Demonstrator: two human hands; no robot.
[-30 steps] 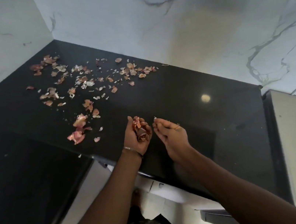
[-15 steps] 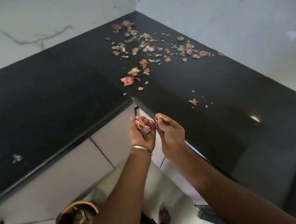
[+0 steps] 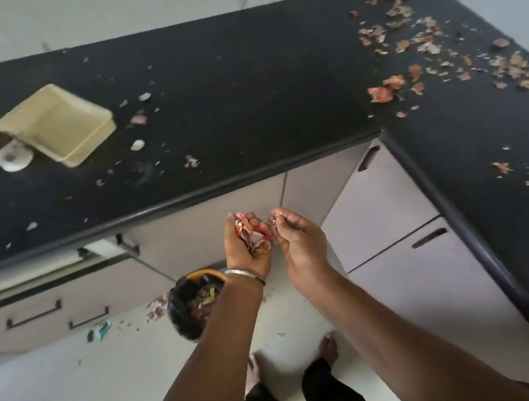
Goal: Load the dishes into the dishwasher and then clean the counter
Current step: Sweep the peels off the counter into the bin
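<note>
My left hand [image 3: 246,248] is cupped palm up and holds a bunch of pink onion skins [image 3: 251,233]. Beside it, my right hand [image 3: 300,239] pinches a small scrap of skin at its fingertips. Both hands hover off the black L-shaped counter [image 3: 241,107], in front of the cabinets and above the floor. More onion skins [image 3: 422,67] lie scattered in the counter's far right corner, and small pale scraps [image 3: 141,129] lie on its left stretch. A bin [image 3: 196,301] with a black liner and peels inside stands on the floor just below my left wrist.
A cream rectangular plastic container [image 3: 60,123] and a white cup [image 3: 2,148] with dark contents sit on the counter's left part. Grey cabinet doors and drawers [image 3: 381,202] run under the counter. Litter [image 3: 100,330] lies on the pale floor near the bin. My feet show below.
I have turned left and stepped back from the counter; my hands, still holding the skins, moved from over the counter to above the floor near the bin.
</note>
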